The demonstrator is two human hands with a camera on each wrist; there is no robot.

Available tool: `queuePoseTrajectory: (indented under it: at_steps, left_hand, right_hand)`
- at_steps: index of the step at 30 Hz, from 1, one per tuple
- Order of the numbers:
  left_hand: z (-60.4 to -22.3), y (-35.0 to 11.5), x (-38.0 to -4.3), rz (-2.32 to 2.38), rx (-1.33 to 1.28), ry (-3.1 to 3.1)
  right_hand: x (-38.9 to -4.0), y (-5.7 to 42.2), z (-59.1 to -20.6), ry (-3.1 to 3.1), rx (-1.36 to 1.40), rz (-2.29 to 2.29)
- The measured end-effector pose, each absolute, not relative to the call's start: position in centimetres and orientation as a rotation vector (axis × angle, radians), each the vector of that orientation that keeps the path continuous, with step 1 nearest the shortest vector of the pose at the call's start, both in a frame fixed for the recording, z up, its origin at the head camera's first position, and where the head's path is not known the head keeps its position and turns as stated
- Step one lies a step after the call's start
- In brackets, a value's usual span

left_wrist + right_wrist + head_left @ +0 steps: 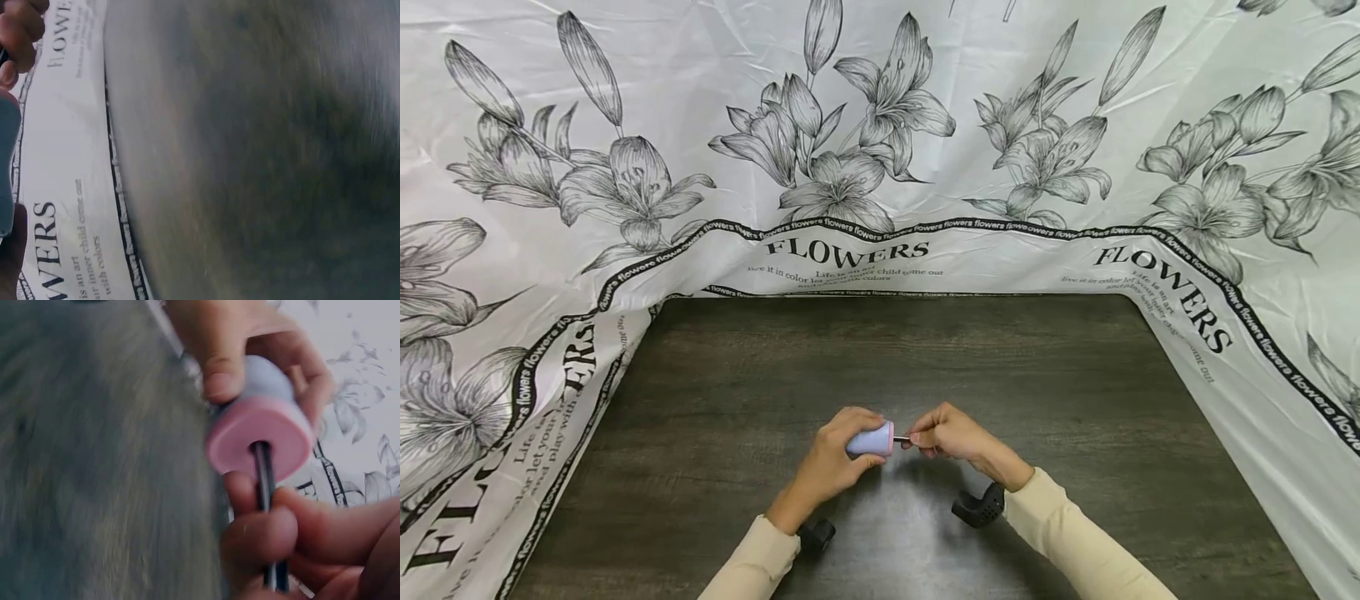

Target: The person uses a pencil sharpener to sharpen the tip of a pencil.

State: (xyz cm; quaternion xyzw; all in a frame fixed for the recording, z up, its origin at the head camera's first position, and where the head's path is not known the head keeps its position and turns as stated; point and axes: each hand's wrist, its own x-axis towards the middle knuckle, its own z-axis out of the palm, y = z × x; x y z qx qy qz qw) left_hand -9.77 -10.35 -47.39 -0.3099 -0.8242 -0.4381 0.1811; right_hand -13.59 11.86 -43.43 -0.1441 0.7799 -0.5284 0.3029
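My left hand [835, 454] grips a small lavender-blue pencil sharpener [871, 441] with a pink end, thumb on the near side and fingers over the far side. A dark pencil [265, 481] stands with its tip inside the round hole in the pink end [234, 440]. My right hand [953, 435] pinches that pencil between thumb and fingers, close to the hole. Both hands are held over the table, facing each other. In the left wrist view only one side of the sharpener [7, 162] shows, at the left edge.
The dark wood-grain table [895, 350] lies under both hands. A white cloth with printed flowers [850, 258] hangs behind the table and along its sides. Black wrist mounts [979, 506] sit below the sleeves' cuffs.
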Motion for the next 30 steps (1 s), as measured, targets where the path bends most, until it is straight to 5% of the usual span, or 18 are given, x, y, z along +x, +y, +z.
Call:
queuePoseTrajectory:
  at_steps: [5,15,30]
  left_hand:
    - [-47.0,-10.9,-10.4,-1.154,-0.827,-2.427]
    - [-44.4,-12.3,-11.0,-1.705,-0.443,-2.761]
    - [-42.9,-13.6,-12.0,-2.644,-0.354,-2.731]
  right_hand:
    - [-13.2,11.9,-44.1,2.393,-0.701,-1.342]
    - [-13.1,11.7,-45.8,3.137,-1.623,-1.077]
    - [-13.2,11.3,-46.4,3.375,-2.351,-0.725]
